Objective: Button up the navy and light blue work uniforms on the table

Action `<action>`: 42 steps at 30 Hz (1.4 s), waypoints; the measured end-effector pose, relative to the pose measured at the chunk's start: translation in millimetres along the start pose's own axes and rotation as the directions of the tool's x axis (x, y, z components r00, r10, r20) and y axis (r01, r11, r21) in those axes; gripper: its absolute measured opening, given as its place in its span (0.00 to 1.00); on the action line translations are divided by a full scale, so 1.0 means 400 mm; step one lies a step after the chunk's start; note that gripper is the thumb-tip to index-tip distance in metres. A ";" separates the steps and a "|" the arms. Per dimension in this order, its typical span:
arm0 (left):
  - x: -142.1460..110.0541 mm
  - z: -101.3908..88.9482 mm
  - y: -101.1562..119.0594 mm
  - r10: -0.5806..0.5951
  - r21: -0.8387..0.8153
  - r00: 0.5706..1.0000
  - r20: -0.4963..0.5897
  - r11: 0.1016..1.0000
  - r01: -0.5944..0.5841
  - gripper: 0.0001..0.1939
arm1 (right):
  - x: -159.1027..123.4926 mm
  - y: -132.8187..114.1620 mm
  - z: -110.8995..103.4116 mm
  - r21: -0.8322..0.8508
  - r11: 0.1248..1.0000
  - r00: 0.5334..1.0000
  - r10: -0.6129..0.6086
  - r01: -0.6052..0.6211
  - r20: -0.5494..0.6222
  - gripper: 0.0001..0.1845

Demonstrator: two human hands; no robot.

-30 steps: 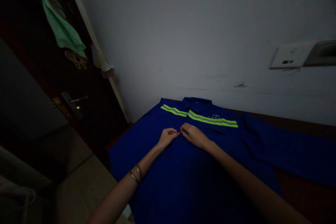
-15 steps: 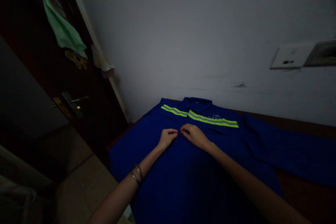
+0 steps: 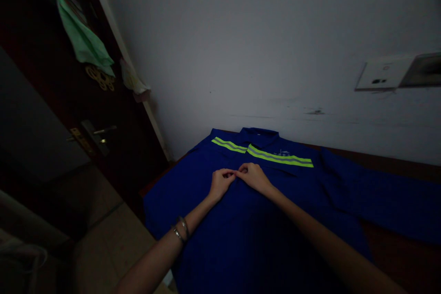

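Note:
A blue work jacket point(image 3: 213, 220) with a collar lies spread out, front side up. Across its chest runs a yellow-green reflective strip point(image 3: 279, 156), split at the front opening. My left hand point(image 3: 221, 181), with bangles on the wrist, pinches the jacket's front edge just below the strip. From the other side my right hand point(image 3: 253, 177) pinches at the same spot, and the fingertips of both hands meet there. The dark cloth and the fingers hide any button between them. One sleeve point(image 3: 382, 193) stretches out to the right.
The jacket rests on a dark reddish-brown table point(image 3: 396, 257) against a pale wall point(image 3: 241, 55). A wall socket point(image 3: 384, 73) is at the right. To the left stands a dark door point(image 3: 131, 147) with a handle point(image 3: 105, 131) and a hanging green cloth point(image 3: 82, 39).
My hands have come together, closing the small gap between their fingertips. My left hand has shifted slightly to the right. The jacket lies as before.

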State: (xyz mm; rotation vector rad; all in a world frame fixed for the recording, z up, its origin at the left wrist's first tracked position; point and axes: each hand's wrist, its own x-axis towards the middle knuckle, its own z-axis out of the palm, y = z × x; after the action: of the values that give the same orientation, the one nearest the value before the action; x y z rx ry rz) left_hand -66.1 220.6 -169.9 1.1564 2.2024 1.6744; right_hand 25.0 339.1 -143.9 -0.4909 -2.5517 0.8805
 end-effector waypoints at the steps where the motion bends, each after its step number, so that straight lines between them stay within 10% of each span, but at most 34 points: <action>1: -0.002 0.000 0.002 0.015 0.019 1.000 0.002 1.000 -0.015 0.12 | 0.001 0.001 0.002 -0.005 1.000 1.000 0.000 0.000 -0.003 0.14; 24: -0.006 -0.001 0.000 0.115 0.192 0.990 0.077 0.973 -0.128 0.11 | 0.012 0.027 0.023 0.141 0.983 0.993 0.121 -0.120 -0.002 0.08; 42: 0.011 0.001 -0.030 0.030 0.057 0.999 0.042 0.998 -0.033 0.12 | 0.031 0.061 0.041 0.540 0.813 0.975 0.193 -0.219 0.106 0.04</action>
State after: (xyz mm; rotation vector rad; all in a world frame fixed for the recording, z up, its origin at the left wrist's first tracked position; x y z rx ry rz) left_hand -74.7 222.6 -179.2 1.2348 2.2325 1.5936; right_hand 11.2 354.2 -168.3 -0.5697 -2.1531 1.6521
